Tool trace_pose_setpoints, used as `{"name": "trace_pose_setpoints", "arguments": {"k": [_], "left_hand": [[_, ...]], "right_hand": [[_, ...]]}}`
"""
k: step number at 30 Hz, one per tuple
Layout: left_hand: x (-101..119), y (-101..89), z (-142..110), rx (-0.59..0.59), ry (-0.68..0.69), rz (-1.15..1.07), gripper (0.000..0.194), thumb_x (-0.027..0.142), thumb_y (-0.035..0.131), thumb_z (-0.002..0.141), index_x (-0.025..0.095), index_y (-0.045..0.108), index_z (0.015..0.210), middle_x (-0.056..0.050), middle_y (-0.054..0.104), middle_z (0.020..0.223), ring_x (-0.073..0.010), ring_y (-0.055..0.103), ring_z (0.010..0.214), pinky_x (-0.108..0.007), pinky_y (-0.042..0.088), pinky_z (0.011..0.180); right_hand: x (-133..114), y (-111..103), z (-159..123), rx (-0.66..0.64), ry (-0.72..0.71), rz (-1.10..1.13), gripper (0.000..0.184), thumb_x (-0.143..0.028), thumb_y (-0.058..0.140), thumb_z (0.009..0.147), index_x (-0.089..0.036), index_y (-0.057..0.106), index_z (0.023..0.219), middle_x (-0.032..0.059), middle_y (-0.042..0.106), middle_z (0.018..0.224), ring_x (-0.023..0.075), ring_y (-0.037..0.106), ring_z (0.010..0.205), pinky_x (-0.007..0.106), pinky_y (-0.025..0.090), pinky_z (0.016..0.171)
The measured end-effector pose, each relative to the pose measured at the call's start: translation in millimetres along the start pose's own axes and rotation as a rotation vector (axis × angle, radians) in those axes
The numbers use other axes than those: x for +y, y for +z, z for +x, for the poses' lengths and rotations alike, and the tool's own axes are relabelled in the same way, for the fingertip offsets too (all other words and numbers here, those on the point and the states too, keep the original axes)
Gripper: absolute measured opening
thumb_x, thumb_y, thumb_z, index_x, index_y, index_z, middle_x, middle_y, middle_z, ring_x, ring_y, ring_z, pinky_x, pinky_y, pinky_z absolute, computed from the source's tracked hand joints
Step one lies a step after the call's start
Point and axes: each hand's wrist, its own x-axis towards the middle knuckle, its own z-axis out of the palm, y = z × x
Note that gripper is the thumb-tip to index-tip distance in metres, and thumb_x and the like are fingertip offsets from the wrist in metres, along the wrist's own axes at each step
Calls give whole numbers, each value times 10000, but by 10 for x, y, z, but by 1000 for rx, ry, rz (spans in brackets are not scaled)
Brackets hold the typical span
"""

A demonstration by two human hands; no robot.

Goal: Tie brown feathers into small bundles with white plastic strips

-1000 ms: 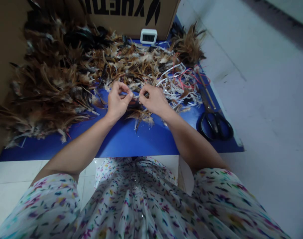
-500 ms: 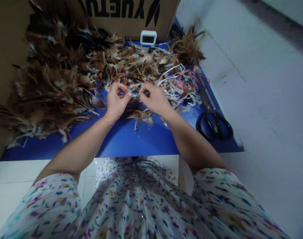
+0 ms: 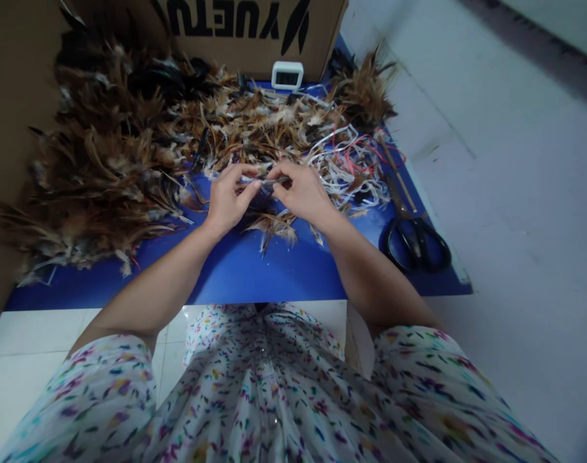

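The left hand (image 3: 228, 198) and right hand (image 3: 303, 193) each close a fingertip grip on a thin feathery piece (image 3: 270, 182) above the blue table (image 3: 269, 280). Its long axis runs sideways between them; which end is the tip is unclear.

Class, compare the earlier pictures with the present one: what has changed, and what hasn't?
The left hand has straightened its forefinger rightward, toward the right hand. Whether anything was gripped or released is too small to tell. The scissors, feathers and white clock stayed put.
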Motion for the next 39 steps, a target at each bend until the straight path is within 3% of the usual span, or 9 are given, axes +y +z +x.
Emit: {"name": "trace_pose_setpoints", "arguments": {"k": [4,8,11,14,18,25,33,39], "left_hand": [[63,-53,8,-29,160,200,181,340,670,928,180,726,993,-62,724,965,-169,686,907,-277,553,798],[71,-65,17,-30,136,240,73,207,688,891,185,757,886,-35,722,824,-156,679,812,-272,524,781],[85,-65,47,21,-40,144,61,172,717,856,176,743,801,-4,676,691,-127,646,659,-242,504,680],[114,-65,96,117,-368,-115,127,141,681,877,169,694,754,35,611,580,-94,581,496,-209,483,546],[161,-98,158,247,-664,-482,242,92,619,920,160,617,687,44,589,561,-66,547,453,-172,482,479],[133,-205,202,339,-892,-837,223,155,606,977,128,630,757,31,592,595,-42,563,475,-136,472,467],[190,-261,233,413,-938,-925,192,196,592,998,123,643,828,54,554,554,-23,525,449,-113,437,444],[235,-256,242,450,-943,-979,259,200,515,1036,129,631,816,53,549,550,-20,520,441,-114,432,447]], "right_hand": [[-8,4,0,-6,-26,17,223,-103,539,802,-168,698,944,30,730,894,155,620,796,312,494,835],[-3,34,3,-16,-27,39,240,-93,536,805,-169,686,977,34,723,906,161,642,822,325,530,841],[43,55,22,65,-42,8,245,-127,533,844,-182,661,1046,61,704,1034,178,654,908,340,559,836],[118,59,48,204,-64,-56,263,-201,515,909,-210,618,1151,92,651,1199,202,652,1005,372,580,846],[181,71,63,259,-65,-87,252,-210,513,920,-215,599,1157,106,646,1206,210,666,987,382,589,839],[18,127,-10,152,-84,-190,294,-113,481,906,-166,639,1147,137,672,1193,235,677,1005,380,559,882],[-172,168,-103,-85,-139,-409,338,-147,406,982,-129,651,1213,154,677,1211,262,669,1025,361,511,841],[-174,191,-111,-147,-186,-490,350,-143,380,980,-141,655,1196,152,681,1193,272,678,1019,374,507,801]]}}
